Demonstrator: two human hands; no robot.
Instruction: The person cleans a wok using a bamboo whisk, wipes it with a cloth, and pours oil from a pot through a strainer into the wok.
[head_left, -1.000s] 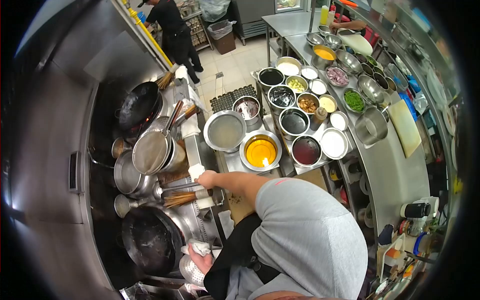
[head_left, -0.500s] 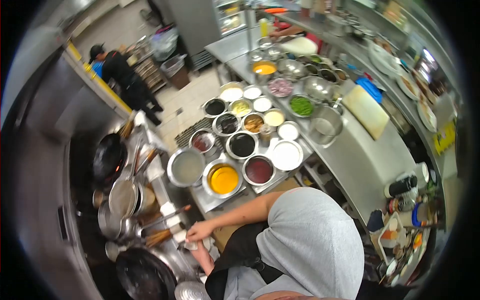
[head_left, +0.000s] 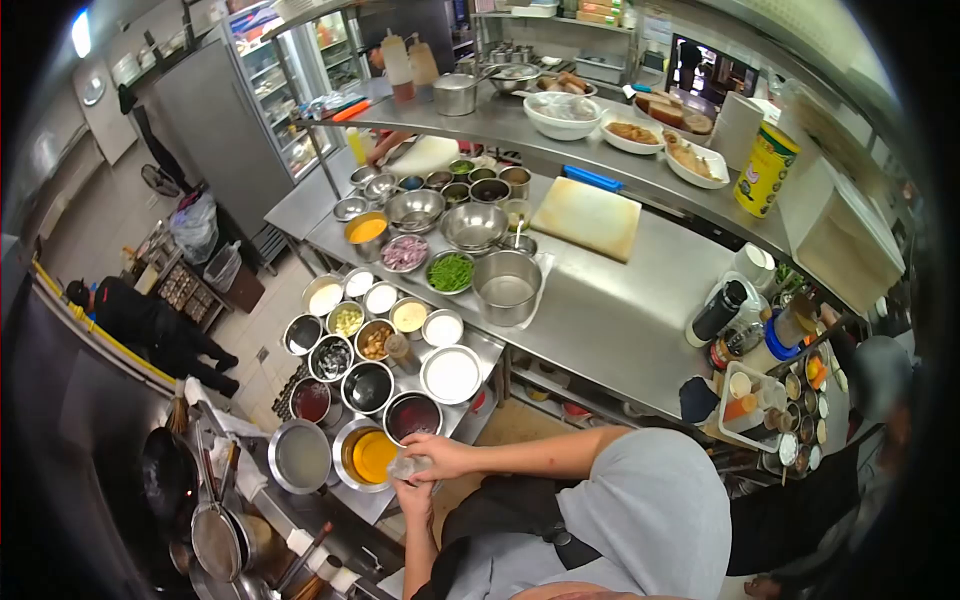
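Note:
My right hand (head_left: 442, 457) is closed on a crumpled, whitish cloth (head_left: 405, 468) beside the steel pot of yellow-orange liquid (head_left: 372, 456). My left hand (head_left: 414, 494) is just below, its fingers closed around the lower part of the same cloth. Both hands are close together, and part of the cloth is hidden behind the fingers. A pot of dark red sauce (head_left: 412, 414) stands just above my right hand, and a pot of cloudy liquid (head_left: 302, 456) is to the left.
Several sauce and seasoning pots, including a white one (head_left: 451, 374), crowd the steel stand. Chopped greens (head_left: 451, 272), a cutting board (head_left: 588, 218) and a deep steel pot (head_left: 506, 287) occupy the counter. Woks (head_left: 165, 470) line the left. Co-workers stand far left (head_left: 150, 315) and close right (head_left: 800, 500).
The view has swung right, toward the counter. My hands have moved from beside the stove to the sauce pots, with the cloth still in them. A person now shows at the right.

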